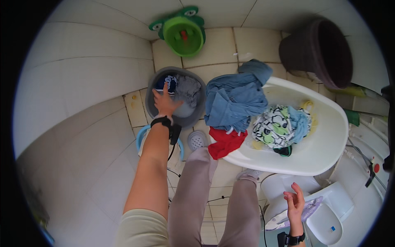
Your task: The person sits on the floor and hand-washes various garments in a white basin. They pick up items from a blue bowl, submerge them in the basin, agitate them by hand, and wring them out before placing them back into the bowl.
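Holds the left hand (166, 105) out over a grey basin (193, 118), with the fingers spread and the grip released. Points the fingertips at a dark blue cloth (161, 83) with white print, in the left part of the basin; cannot tell touching from hovering just above. To the right of the blue cloth, in the same basin, a crumpled grey cloth (188, 90). Holds the right hand (295, 205) well apart, at the lower right near a purple-and-white panel (313, 208), with the fingers loosely bent and nothing in the grip. Wears a black strap on each wrist. Beside the grey basin, on the right, a white tub (325, 144) with a blue garment (236, 103) draped over its left edge, a red cloth (227, 144) just below that garment, and a bundle of patterned cloth (271, 127) inside. Under the left forearm, partly hidden, a basin with a light blue rim (140, 133). Farther off, a green frog-shaped pot (183, 49) by the wall and a dark bucket (298, 51) beyond the tub.
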`<state>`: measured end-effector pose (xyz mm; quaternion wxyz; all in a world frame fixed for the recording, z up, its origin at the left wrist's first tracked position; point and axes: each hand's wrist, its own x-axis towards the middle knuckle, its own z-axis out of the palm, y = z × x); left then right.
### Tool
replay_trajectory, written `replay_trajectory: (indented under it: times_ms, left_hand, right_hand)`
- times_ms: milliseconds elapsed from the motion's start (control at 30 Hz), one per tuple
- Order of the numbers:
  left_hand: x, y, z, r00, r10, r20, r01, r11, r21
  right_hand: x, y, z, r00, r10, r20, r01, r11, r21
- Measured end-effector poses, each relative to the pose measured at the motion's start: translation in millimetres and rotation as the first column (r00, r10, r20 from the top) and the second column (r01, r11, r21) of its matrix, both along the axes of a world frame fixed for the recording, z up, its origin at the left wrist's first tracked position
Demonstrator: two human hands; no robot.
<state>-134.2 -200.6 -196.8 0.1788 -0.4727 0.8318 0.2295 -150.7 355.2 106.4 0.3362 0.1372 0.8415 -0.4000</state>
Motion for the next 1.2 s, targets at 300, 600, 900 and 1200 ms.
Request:
replay_trajectory:
  times_ms: [300, 600, 900, 1200]
  left_hand:
    - [-57.0, 17.1, -86.1, 0.949, -0.042, 0.312, 0.071, 0.994, -0.082]
    - [45.5, -90.9, -80.7, 0.973, -0.057, -0.225, 0.042, 0.997, -0.069]
    - [23.3, 17.8, 226.4, 0.66, 0.709, -0.247, -0.259, 0.524, 0.812]
    - [-49.8, 181.5, 301.9, 0.893, 0.239, -0.382, 0.243, 0.459, 0.854]
  right_hand:
    - [38.6, -78.0, -72.9, 0.984, -0.069, 0.167, 0.071, 0.997, -0.009]
    - [28.8, -71.1, -64.4, 0.978, -0.066, 0.198, 0.079, 0.995, -0.061]
    - [16.5, -50.7, -16.9, 0.996, -0.04, 0.085, 0.051, 0.99, -0.134]
    - [6.6, -41.3, 7.0, 0.997, -0.065, 0.032, 0.07, 0.98, -0.186]
